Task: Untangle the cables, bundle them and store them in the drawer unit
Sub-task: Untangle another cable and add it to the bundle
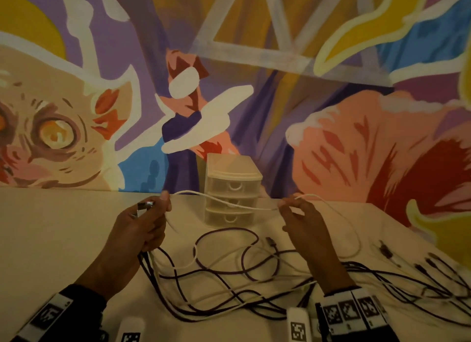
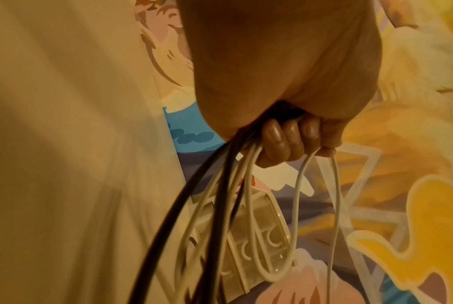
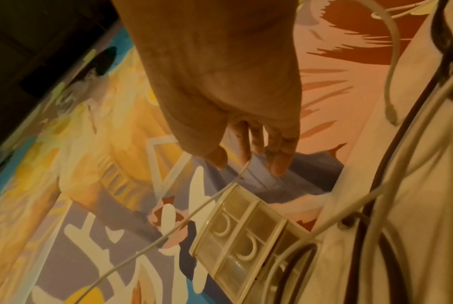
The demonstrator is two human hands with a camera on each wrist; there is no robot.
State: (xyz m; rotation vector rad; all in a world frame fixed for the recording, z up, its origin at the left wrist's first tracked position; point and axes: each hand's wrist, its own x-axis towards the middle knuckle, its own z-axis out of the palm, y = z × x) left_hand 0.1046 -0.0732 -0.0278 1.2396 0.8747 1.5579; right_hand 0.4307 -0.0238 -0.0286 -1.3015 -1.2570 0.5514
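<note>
**White cable out of the tangle — sorting stage, nothing stored yet**

White, thin, round cable (image 1: 229, 204) is stretched in the air between both hands, in front of the small translucent three-drawer plastic unit (image 1: 233, 188). The left hand (image 1: 142, 229) has its fingers curled round a bunch of strands, white and dark together, with silver plugs (image 1: 145, 206) sticking up above the fist; the thumb pins the white cable at the top. The right hand (image 1: 305, 221) pinches the same cable between thumb and forefinger, with the other fingers loosely extended.

Progress, as judged: early. The dark purple cables (image 1: 229, 272) and further white lengths lie looped and crossed on the pale tabletop (image 1: 63, 227). No finished bundle is visible. All three drawers look closed; contents cannot be made out.

Left to do: free each cable, coil it, open a drawer, stow.

Surroundings: painted mural wall (image 1: 280, 61) right behind the unit. More dark plug ends (image 1: 420, 265) are fanned out at the right. The strands crossing under the right wrist are likely to snag.
</note>
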